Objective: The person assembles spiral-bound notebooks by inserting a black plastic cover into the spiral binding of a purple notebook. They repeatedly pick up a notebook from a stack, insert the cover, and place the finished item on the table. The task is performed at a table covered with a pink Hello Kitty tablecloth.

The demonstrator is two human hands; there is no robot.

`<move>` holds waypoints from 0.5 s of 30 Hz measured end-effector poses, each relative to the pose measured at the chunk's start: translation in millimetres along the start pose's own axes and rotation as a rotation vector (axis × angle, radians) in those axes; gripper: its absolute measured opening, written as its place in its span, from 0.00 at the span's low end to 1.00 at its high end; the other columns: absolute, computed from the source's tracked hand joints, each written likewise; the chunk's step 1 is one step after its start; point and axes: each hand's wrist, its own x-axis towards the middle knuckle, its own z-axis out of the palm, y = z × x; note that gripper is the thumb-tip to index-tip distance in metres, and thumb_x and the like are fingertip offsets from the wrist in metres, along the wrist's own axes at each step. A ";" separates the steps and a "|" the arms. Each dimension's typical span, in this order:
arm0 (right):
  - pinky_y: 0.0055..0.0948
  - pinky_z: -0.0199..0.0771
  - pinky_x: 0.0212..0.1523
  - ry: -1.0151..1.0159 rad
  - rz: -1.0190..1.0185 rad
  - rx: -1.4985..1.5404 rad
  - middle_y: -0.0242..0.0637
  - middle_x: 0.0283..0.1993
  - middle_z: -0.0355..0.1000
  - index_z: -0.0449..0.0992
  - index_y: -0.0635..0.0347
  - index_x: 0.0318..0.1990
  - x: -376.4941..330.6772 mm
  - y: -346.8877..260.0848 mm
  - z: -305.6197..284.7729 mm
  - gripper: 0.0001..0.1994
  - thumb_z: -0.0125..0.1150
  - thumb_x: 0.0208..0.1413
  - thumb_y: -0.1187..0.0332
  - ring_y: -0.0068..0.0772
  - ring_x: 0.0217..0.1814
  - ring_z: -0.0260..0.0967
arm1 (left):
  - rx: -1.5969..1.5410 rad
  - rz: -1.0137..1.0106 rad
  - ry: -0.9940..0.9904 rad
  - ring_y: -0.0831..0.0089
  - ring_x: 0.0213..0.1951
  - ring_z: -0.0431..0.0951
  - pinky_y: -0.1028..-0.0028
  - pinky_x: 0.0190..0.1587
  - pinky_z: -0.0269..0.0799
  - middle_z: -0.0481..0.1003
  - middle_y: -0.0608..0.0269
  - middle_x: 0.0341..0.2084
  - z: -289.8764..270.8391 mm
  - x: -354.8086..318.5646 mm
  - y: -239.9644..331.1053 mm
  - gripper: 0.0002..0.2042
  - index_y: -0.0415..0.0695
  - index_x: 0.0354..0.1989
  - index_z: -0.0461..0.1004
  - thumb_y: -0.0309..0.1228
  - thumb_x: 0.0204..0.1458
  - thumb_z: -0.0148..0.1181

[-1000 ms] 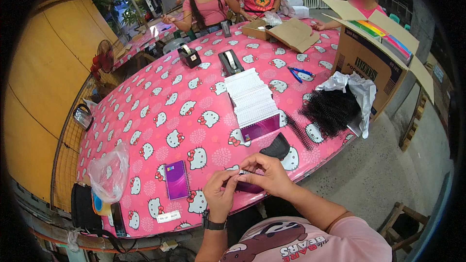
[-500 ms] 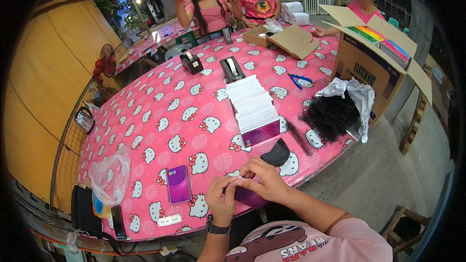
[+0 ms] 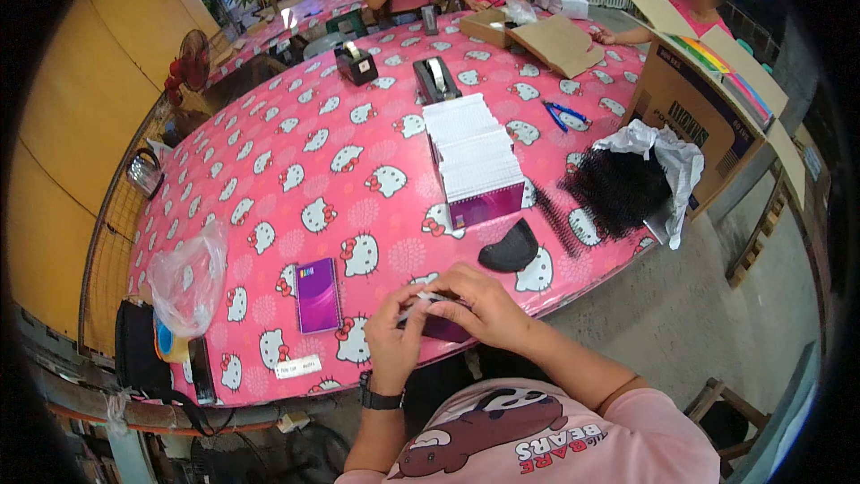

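Pink cat-print counter point(image 3: 296, 170) fills the view, with other people seated at the far end. Both hands meet at the near edge: left hand point(image 3: 394, 336) and right hand point(image 3: 479, 305) are curled shut around a small purple box point(image 3: 441, 326), fingers pinching at its top where something white shows; what exactly cannot be told. The box sits at the counter's near edge, just in front of the person. A second purple box point(image 3: 318, 294) lies flat just left of the hands, and a black pad point(image 3: 511, 249) is just beyond them. Further up stands a long stack of boxes point(image 3: 472, 157), with a black hair bundle point(image 3: 618, 188) on white wrap to its right.

Step in hand looks like closing or filling the held box. The next move likely calls for a fine fingertip pinch at the flap while the left hand steadies the body.

Against the earlier frames, the hands have stayed on the box at the same spot; the view has tilted slightly, and the flat box has not moved.
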 end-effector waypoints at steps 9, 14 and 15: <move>0.32 0.70 0.47 0.189 0.250 -0.102 0.43 0.46 0.70 0.72 0.64 0.48 -21.3 25.0 -46.0 0.16 0.61 0.51 0.71 0.38 0.48 0.69 | -0.080 -0.108 0.789 0.79 0.35 0.70 0.78 0.40 0.66 0.73 0.67 0.33 -149.0 18.1 -37.4 0.11 0.40 0.39 0.74 0.36 0.57 0.57; 0.28 0.71 0.42 0.191 0.320 -0.178 0.41 0.39 0.72 0.75 0.65 0.43 -37.2 45.1 -58.3 0.11 0.60 0.51 0.74 0.33 0.39 0.71 | -0.008 0.049 0.953 0.82 0.35 0.67 0.79 0.41 0.64 0.70 0.69 0.32 -209.4 14.3 -44.4 0.12 0.38 0.40 0.71 0.36 0.59 0.54; 0.28 0.71 0.41 0.180 0.338 -0.199 0.41 0.38 0.72 0.75 0.65 0.43 -37.6 46.0 -59.4 0.11 0.60 0.51 0.74 0.32 0.38 0.71 | 0.009 0.064 0.962 0.82 0.35 0.67 0.79 0.42 0.63 0.70 0.69 0.33 -212.1 17.8 -44.8 0.12 0.38 0.40 0.71 0.36 0.59 0.54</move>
